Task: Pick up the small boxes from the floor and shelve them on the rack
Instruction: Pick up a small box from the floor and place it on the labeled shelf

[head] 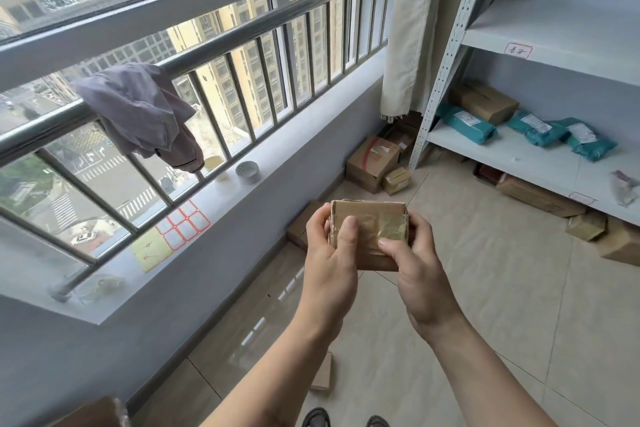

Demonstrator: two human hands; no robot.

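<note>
Laundry, a crumpled grey-purple cloth (138, 111), hangs over the steel window railing (242, 35) at far left, with a sheet of red-bordered labels (183, 225) lying on the pale sill (214, 198) below it. Centre frame, the small brown cardboard box wrapped in clear tape (369, 229) is held in the air above the tiled floor (485, 288), well short of the rack. The left hand (330, 253) clasps its left side, thumb across the top face; the right hand (419, 270) grips the right side, thumb pressing the taped top. Both are closed firmly on it.

Further right, several brown cartons (372, 163) sit on the floor by the wall, and another small one (322, 374) lies near the person's feet. The white metal shelving rack (446, 55) stands at right; its middle shelf carries teal plastic mailers (467, 123) and a brown carton (485, 102), while the upper shelf looks bare.

Judging by this, one box is mid-carry and most of the work remains.
</note>
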